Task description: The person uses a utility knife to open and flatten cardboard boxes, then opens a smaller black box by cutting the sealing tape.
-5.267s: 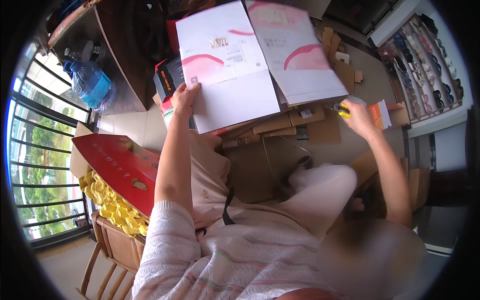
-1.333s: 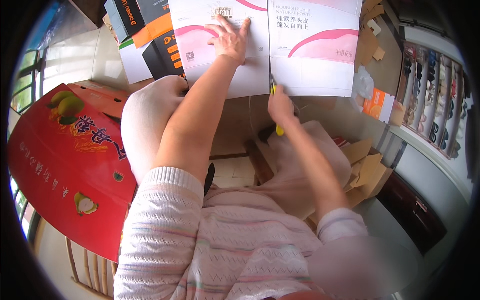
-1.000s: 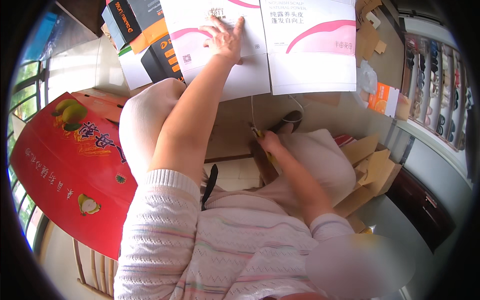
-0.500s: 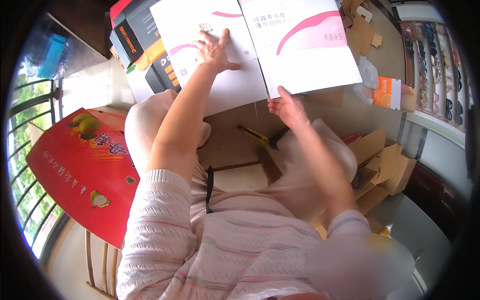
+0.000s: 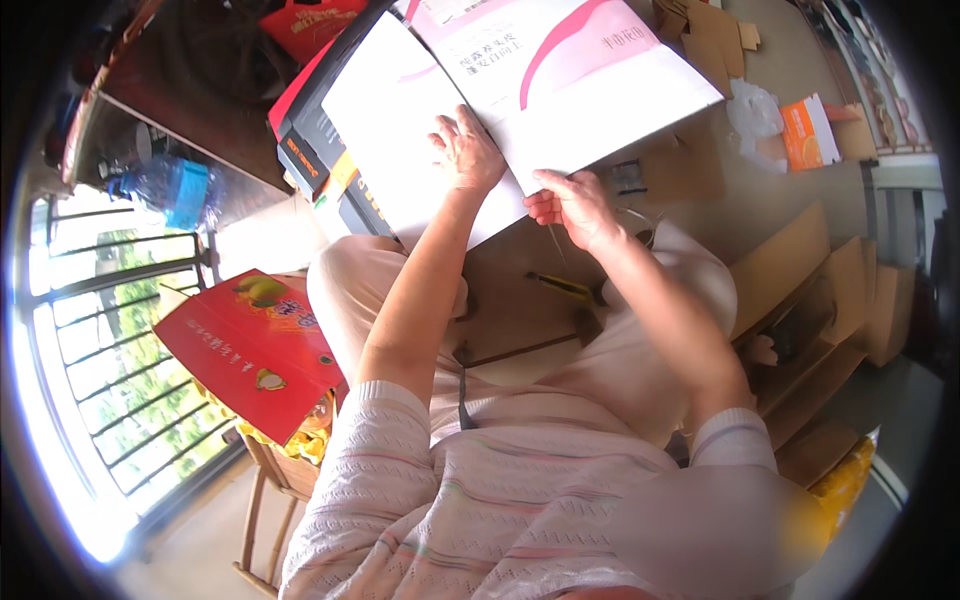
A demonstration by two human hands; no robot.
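Observation:
A large flattened white and pink cardboard box (image 5: 560, 70) lies spread in front of my knees. My left hand (image 5: 465, 150) presses flat on it near the fold, fingers apart. My right hand (image 5: 575, 205) pinches the lower edge of the pink-striped panel. A yellow utility knife (image 5: 562, 287) lies loose on brown cardboard (image 5: 520, 320) between my legs, just below my right hand.
A red fruit gift box (image 5: 250, 345) leans at my left over a wooden chair (image 5: 270, 480). Black and orange boxes (image 5: 320, 170) are stacked under the white sheet. Brown cardboard pieces (image 5: 800, 290) pile up at the right, a small orange box (image 5: 805, 130) beyond them. Window bars (image 5: 110, 380) run along the left.
My right hand set the yellow knife down between my legs and rose to take hold of the white and pink cardboard's edge. My left hand stayed on the cardboard.

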